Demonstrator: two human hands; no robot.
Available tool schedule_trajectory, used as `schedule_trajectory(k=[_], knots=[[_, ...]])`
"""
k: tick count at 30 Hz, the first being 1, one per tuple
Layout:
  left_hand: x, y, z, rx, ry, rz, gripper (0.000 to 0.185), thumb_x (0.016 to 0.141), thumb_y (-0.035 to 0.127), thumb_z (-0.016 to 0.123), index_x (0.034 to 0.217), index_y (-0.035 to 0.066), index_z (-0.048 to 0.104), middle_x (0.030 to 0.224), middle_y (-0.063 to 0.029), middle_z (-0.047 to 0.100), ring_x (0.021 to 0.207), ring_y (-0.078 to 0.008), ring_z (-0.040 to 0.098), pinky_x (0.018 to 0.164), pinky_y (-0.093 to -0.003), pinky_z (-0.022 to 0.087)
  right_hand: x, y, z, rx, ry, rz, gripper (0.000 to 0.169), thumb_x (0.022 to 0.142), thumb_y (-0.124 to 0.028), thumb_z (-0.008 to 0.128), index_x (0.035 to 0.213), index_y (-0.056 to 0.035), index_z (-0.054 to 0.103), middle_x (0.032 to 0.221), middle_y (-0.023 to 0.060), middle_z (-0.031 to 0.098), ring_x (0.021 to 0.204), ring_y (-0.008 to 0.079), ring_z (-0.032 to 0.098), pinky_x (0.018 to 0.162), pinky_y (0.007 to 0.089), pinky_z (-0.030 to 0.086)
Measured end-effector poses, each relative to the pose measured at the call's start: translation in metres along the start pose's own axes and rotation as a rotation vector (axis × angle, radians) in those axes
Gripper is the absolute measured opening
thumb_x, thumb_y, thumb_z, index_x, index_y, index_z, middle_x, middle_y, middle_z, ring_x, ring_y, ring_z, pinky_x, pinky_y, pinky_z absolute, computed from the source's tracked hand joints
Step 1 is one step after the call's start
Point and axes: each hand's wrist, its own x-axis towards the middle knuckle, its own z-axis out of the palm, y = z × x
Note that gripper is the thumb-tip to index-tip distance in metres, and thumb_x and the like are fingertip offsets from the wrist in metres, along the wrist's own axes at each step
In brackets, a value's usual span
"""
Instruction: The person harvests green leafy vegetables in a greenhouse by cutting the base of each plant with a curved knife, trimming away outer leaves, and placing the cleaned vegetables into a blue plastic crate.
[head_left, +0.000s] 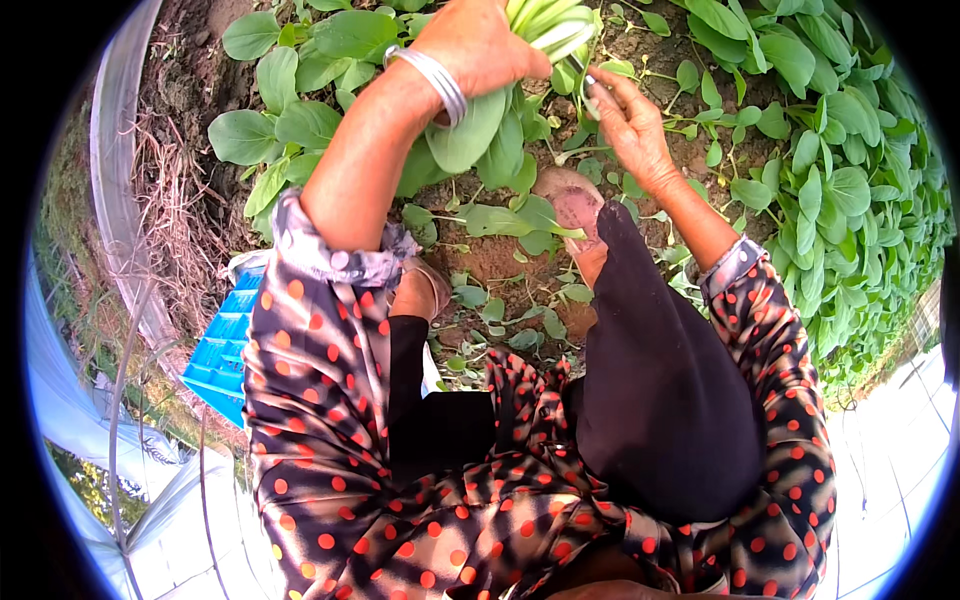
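Observation:
My left hand (484, 49), with silver bangles (439, 82) at its wrist, is closed around a bunch of leafy greens (555, 26). The pale stems point up and to the right, and broad green leaves (472, 135) hang below the palm. Just right of the stem ends is my right hand (630, 124), its fingers closed on a small metal tool (589, 79), perhaps a knife. Much of that tool is hidden by the fingers and stems, so its exact kind cannot be told.
Leafy plants grow at upper left (307, 75) and densely along the right (840, 172). Loose leaves (495, 221) lie on soil between my feet. A blue plastic crate (225, 341) stands at left, near dry roots (180, 180) and a pale plastic edging (120, 150).

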Motion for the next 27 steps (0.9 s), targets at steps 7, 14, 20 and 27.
schedule_trajectory(k=[7, 14, 20, 27], knots=[[0.023, -0.104, -0.003, 1.046, 0.061, -0.308, 0.031, 0.080, 0.021, 0.058, 0.110, 0.016, 0.066, 0.121, -0.0124, 0.053, 0.115, -0.0296, 0.051, 0.098, -0.0444, 0.034, 0.056, -0.042, 0.004, -0.225, -0.249, -0.132, 0.032, 0.091, -0.017, 0.057, 0.122, -0.0099, 0.056, 0.089, 0.0018, 0.063, 0.078, 0.0069, 0.056, 0.073, 0.0241, 0.048], [-0.009, -0.144, 0.019, 1.167, 0.263, -0.041, 0.013, 0.079, 0.015, 0.057, 0.091, 0.014, 0.063, 0.096, -0.0077, 0.055, 0.091, -0.0262, 0.058, 0.086, -0.0430, 0.042, 0.098, -0.032, 0.068, -0.569, -0.416, -0.249, 0.034, 0.086, -0.019, 0.057, 0.119, -0.0140, 0.056, 0.091, 0.0123, 0.065, 0.085, 0.0231, 0.063, 0.079, 0.0352, 0.049], [-0.013, -0.157, 0.018, 1.086, 0.362, 0.054, 0.024, 0.077, 0.014, 0.059, 0.101, 0.012, 0.058, 0.095, -0.0072, 0.056, 0.090, -0.0249, 0.059, 0.085, -0.0430, 0.042, 0.112, -0.024, 0.076, -0.661, -0.373, -0.260, 0.032, 0.083, -0.022, 0.057, 0.115, -0.0145, 0.058, 0.088, 0.0156, 0.064, 0.086, 0.0342, 0.062, 0.080, 0.0424, 0.048], [0.000, -0.168, 0.013, 1.142, 0.384, -0.088, 0.040, 0.075, 0.013, 0.061, 0.113, 0.004, 0.053, 0.103, -0.0104, 0.059, 0.095, -0.0271, 0.058, 0.083, -0.0427, 0.044, 0.127, -0.006, 0.100, -0.594, -0.301, -0.100, 0.033, 0.082, -0.024, 0.055, 0.113, -0.0141, 0.060, 0.102, 0.0154, 0.064, 0.095, 0.0336, 0.061, 0.086, 0.0397, 0.046]])
